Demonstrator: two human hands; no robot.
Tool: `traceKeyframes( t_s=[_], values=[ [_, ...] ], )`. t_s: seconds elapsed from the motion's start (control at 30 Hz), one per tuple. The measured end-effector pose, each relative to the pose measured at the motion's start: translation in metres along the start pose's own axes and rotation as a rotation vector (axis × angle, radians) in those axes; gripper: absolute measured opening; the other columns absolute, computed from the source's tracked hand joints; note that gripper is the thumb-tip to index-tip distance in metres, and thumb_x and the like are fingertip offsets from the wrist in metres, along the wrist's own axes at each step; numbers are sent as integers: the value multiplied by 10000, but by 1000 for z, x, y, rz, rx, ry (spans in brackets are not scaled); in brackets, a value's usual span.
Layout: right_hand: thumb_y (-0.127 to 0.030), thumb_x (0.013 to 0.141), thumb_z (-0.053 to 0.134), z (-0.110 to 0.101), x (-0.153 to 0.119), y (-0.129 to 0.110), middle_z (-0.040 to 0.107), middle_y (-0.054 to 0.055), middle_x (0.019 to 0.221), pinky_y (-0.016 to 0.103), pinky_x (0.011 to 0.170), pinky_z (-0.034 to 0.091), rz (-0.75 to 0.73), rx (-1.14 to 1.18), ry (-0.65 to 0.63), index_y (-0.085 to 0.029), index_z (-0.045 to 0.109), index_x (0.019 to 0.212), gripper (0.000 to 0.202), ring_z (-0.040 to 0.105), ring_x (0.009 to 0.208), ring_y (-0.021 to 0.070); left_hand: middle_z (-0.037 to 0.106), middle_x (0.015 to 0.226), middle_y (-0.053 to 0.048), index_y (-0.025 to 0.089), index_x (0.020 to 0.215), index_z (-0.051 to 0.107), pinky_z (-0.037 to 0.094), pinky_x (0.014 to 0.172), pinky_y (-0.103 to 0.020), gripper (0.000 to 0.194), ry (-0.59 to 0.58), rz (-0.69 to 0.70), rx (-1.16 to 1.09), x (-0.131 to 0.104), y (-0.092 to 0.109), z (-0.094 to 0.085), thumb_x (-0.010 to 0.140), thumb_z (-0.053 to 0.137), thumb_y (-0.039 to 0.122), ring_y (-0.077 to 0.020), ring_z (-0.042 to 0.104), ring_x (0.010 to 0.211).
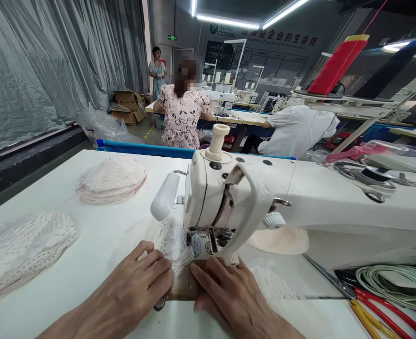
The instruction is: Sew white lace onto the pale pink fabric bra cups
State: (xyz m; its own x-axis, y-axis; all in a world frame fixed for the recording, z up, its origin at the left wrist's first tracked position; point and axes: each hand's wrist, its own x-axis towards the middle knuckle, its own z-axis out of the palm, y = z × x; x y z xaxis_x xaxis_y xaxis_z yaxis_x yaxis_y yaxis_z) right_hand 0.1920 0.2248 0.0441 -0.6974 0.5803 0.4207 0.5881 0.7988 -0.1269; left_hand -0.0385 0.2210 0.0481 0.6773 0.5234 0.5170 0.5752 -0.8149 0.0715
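A white sewing machine (222,188) stands in the middle, its needle area partly hidden behind a guard. White lace (176,240) lies left of the presser foot and reaches down to the brown plate (185,285). My left hand (140,280) has its fingers curled together on the near left edge of this lace. On the plate's right side rests my right hand (229,289), fingers low and thumb apart, with nothing visible between them. More white lace (273,282) lies just right of that hand.
Two lace stacks (112,181) (24,249) sit on the left of the white table (98,235). A pale oval pad (282,241) lies under the machine arm. Scissors (330,275), red and yellow handles and coiled cord (395,285) are at right. Other people are farther back.
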Motion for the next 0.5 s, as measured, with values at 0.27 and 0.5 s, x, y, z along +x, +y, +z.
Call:
traceKeyframes(
  t_s=[0.27,0.5],
  values=[
    [-441,962,349,1,0,-1,589,34,776,296,577,346,13,5,4,-152,570,1052,375,500,580,146,505,690,-30,129,849,578,325,587,-310,269,157,26,112,1,-3,8,899,337,21,-159,428,626],
    [-414,967,352,-1,2,-2,595,39,785,294,580,340,-3,3,24,-151,566,1059,351,486,566,140,474,692,-35,135,749,556,313,597,-308,313,140,18,100,6,0,3,897,308,12,-163,412,641]
  ],
)
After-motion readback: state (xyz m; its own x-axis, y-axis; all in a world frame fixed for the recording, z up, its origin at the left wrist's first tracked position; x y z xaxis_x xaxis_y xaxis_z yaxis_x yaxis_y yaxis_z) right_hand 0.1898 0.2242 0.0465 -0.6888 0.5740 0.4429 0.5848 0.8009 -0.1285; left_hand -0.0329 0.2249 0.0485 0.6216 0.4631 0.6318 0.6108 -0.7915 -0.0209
